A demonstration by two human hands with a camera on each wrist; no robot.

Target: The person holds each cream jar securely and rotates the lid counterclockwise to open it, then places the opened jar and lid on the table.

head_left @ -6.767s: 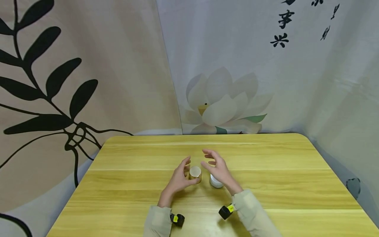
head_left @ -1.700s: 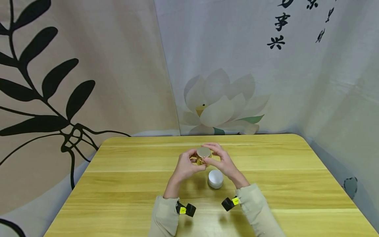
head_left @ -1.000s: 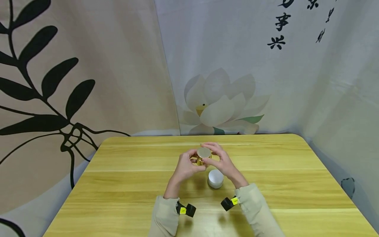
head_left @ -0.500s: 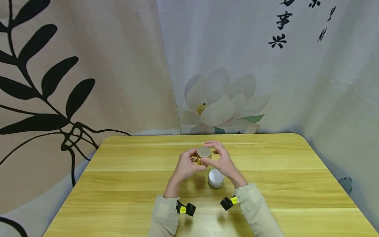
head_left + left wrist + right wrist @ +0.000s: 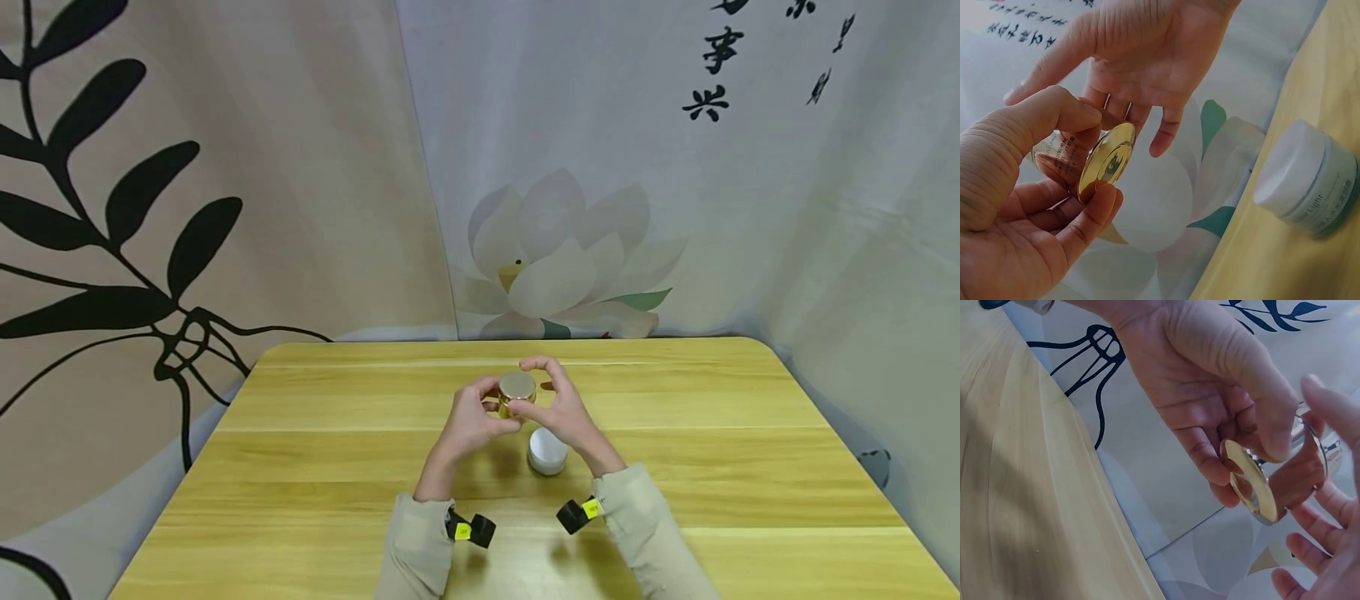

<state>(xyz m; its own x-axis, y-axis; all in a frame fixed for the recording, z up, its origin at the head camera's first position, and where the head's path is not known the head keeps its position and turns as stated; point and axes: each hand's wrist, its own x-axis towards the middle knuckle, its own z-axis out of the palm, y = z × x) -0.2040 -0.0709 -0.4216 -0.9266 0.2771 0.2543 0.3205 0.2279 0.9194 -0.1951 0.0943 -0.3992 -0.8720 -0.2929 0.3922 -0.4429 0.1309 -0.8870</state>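
Observation:
A shiny gold cosmetic jar (image 5: 517, 386) is off the table, top upward in the head view. My left hand (image 5: 474, 418) pinches its side; in the left wrist view the thumb and fingers grip it near the broad gold disc (image 5: 1110, 162) at one end. My right hand (image 5: 566, 414) is around the jar's other side, its fingers spread and apart from the jar. Whether the right thumb touches it, I cannot tell. Below both hands, a white-lidded cream jar (image 5: 547, 451) stands on the table; printed lettering shows on its side in the left wrist view.
The wooden table (image 5: 315, 467) extends to both sides of the hands. Behind it hangs a printed cloth (image 5: 337, 167) with a lotus, leaves and black characters. A small black camera (image 5: 472, 530) is worn on each wrist.
Since the oldest frame, the gold jar has risen from the table into the left hand. Over the last second, the right hand's fingers have spread away from the jar; the left hand stays put.

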